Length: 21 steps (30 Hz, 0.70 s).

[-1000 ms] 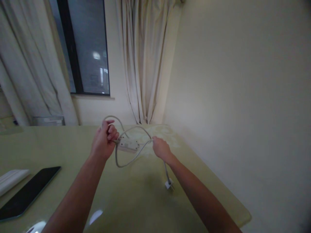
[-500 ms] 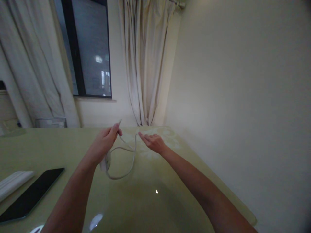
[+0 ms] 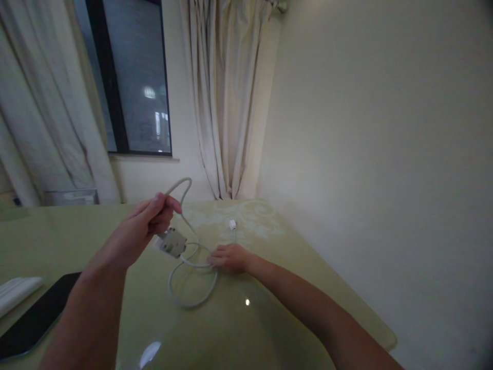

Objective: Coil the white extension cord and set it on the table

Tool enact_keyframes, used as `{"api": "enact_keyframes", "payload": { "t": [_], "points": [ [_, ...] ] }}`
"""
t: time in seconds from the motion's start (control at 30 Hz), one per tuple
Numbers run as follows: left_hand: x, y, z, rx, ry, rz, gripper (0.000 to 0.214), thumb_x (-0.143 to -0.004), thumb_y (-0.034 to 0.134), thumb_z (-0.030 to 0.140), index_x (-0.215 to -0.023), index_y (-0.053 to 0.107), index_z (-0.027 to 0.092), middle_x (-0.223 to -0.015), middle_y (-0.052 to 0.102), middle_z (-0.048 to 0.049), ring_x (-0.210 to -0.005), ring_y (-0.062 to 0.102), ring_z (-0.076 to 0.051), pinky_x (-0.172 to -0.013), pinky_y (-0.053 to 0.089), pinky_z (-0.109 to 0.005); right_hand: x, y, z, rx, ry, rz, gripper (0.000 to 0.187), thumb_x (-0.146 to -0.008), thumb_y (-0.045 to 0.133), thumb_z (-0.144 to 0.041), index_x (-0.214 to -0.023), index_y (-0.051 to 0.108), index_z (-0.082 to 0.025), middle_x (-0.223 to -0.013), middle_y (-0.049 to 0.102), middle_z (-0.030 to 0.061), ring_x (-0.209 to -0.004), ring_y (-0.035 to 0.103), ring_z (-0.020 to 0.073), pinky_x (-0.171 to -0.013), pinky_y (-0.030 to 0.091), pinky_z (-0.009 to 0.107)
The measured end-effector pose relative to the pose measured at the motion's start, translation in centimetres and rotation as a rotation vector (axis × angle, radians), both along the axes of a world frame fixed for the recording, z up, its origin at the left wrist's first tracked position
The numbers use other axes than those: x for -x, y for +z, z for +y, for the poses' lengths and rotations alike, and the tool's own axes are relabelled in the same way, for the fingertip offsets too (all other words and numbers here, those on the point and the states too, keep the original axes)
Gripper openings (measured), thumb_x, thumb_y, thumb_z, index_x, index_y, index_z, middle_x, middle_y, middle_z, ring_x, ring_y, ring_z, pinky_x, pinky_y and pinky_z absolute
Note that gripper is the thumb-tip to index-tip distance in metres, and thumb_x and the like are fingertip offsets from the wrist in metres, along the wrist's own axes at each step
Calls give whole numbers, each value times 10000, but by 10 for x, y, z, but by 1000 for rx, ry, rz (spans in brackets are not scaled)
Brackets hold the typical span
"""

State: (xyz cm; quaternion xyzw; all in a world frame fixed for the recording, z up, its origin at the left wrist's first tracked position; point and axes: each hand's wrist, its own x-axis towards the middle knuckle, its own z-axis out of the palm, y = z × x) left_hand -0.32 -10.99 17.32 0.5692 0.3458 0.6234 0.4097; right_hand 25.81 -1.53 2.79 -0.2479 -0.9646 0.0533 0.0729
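Between the hands, nearer the left, is the power strip (image 3: 173, 242). The left hand (image 3: 152, 215) pinches its cord (image 3: 188, 307); the right hand (image 3: 231, 258) seems to pinch it too. Gathering seems underway; next calls for steady grips.

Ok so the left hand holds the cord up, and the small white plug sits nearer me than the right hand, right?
Not quite: in the head view, the small white plug is beyond the right hand. The left hand does hold the cord up.
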Motion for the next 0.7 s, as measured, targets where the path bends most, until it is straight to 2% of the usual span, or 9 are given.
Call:
{"api": "enact_keyframes", "payload": {
  "t": [0.07,0.17,0.27,0.33,0.4,0.47,0.53,0.6,0.7],
  "points": [
    [6,0,-3,9,-81,-39,512,-891,697,668,-843,782,165,-613,187,78,-506,151,-83,-415,228,-188,4,7,3,7,-84,68,256,-1047,616,-429,-1138,762,-238,-1277,735,93,-1236,619,244,-988,513,324],
    [11,0,-6,33,-207,-127,494,-909,681,662,-839,780,183,-592,128,95,-481,83,-77,-384,193,-196,19,20,19,14,-277,296,372,-1079,547,-426,-1353,656,-199,-1398,654,130,-1256,621,242,-1067,500,407],
    [7,0,-7,50,-336,-253,418,-879,745,616,-746,727,220,-548,71,106,-440,39,-73,-349,158,-209,44,25,38,145,-384,501,653,-964,728,-386,-1539,498,-177,-1534,549,184,-1229,648,256,-1081,511,443],
    [2,1,-10,60,-389,-328,406,-864,775,586,-681,655,243,-514,31,115,-405,-3,-68,-326,105,-222,64,22,48,216,-382,526,810,-903,791,-388,-1594,432,-164,-1590,499,215,-1320,612,293,-1130,483,474],
    [-4,2,-14,86,-419,-350,443,-858,781,578,-633,582,253,-485,15,120,-378,-31,-62,-314,63,-231,84,16,54,258,-414,539,871,-890,795,-412,-1622,396,-161,-1620,482,218,-1449,522,323,-1199,419,496],
    [-9,3,-20,126,-444,-314,497,-839,787,597,-592,523,255,-465,23,116,-361,-7,-63,-309,73,-231,102,10,58,301,-463,540,898,-896,783,-436,-1640,368,-153,-1647,462,215,-1519,451,329,-1236,373,493],
    [-12,4,-27,149,-450,-274,555,-813,793,626,-553,474,255,-454,47,102,-355,53,-72,-309,119,-228,119,6,60,345,-509,536,921,-886,798,-450,-1642,366,-151,-1662,450,206,-1531,434,325,-1244,359,467],
    [-13,5,-33,146,-441,-260,596,-802,794,646,-527,441,253,-451,62,90,-353,95,-82,-309,152,-232,131,4,62,381,-550,539,817,-911,787,-437,-1598,439,-167,-1629,503,176,-1506,464,304,-1236,369,436],
    [-9,11,-34,101,-383,-297,576,-816,802,623,-548,453,250,-472,49,98,-361,56,-76,-310,126,-236,135,2,67,458,-599,518,360,-1063,595,-372,-1353,658,-168,-1356,709,121,-1274,653,238,-1114,498,408]
  ]
}}
